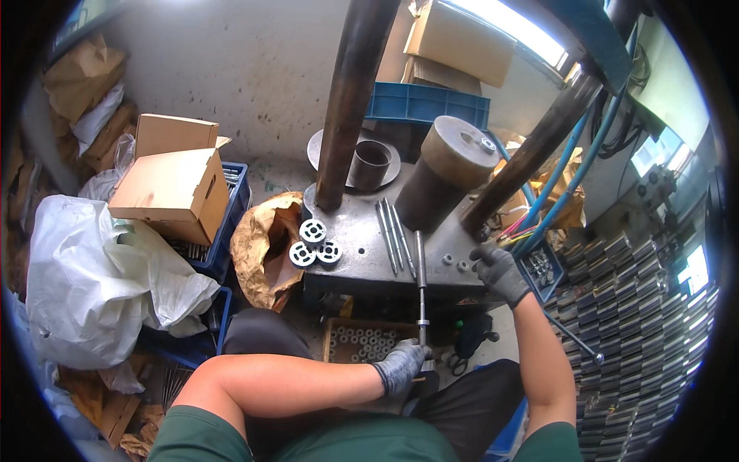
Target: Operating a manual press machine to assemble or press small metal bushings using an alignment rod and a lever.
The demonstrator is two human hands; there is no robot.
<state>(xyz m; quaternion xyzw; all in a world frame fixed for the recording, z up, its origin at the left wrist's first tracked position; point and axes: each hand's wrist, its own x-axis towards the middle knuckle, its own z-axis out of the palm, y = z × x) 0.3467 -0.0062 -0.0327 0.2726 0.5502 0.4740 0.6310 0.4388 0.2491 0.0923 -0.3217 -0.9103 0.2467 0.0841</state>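
Head-worn fisheye looks down and forward at the nearby worktable [354, 225]

The left hand [402, 366] hides part of the rod [421, 262]. The top edge cuts off the left post [348, 108].

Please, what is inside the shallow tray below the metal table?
Small grey rings are visible in the tray. The left hand and metal rod cover part; contents there are hidden.

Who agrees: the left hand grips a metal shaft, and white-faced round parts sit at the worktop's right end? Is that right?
No: the white-faced round parts sit at the left end of the worktop, as the head view shows. The left hand does grip a metal shaft.
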